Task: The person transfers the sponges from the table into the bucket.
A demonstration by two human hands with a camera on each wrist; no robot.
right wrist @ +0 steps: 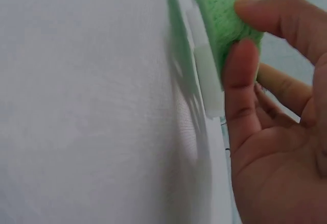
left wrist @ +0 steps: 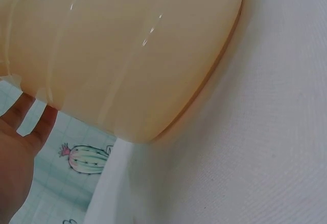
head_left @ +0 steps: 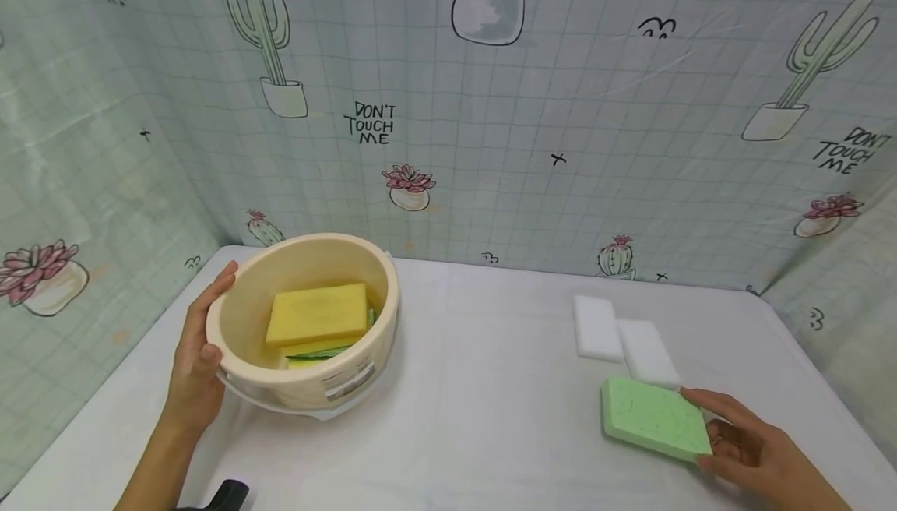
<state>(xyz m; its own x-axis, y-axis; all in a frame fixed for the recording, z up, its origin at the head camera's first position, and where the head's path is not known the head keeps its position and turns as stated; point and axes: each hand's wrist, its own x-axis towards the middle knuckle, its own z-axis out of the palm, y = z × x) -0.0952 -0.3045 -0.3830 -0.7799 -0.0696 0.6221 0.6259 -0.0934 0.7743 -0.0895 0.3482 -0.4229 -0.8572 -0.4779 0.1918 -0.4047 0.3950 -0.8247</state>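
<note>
Because the right hand (head_left: 753,452) has the green sponge (head_left: 655,417) only between the thumb and the tips of the fingers at its near end, I think the grip may be weak: the soft sponge can bend or slide out from the fingers (right wrist: 242,89), and fall back on the white table (head_left: 476,417). The far corner of the sponge looks to be touching or lying over the nearer of the two white blocks (head_left: 648,351), so that block could be dragged or pushed against the other white block (head_left: 597,326) beside it. On the other side, the left hand (head_left: 196,355) holds the beige bucket (head_left: 308,320) at its rim, thumb on the edge, fingers spread along the outer wall. The bucket stands tilted toward the right, with one side of its base off the table, as the left wrist view shows (left wrist: 127,55); if the hand relaxes, it may drop back or roll, and the yellow sponge (head_left: 318,312) inside may slip out.

The green sponge is a flat pale green rectangle with small dark speckles and a rough, porous surface. It lies at the right front of the table, near the right edge, well apart from the bucket. In the bucket there are more sponges under the yellow one, yellow and green; how many, I cannot tell.
</note>
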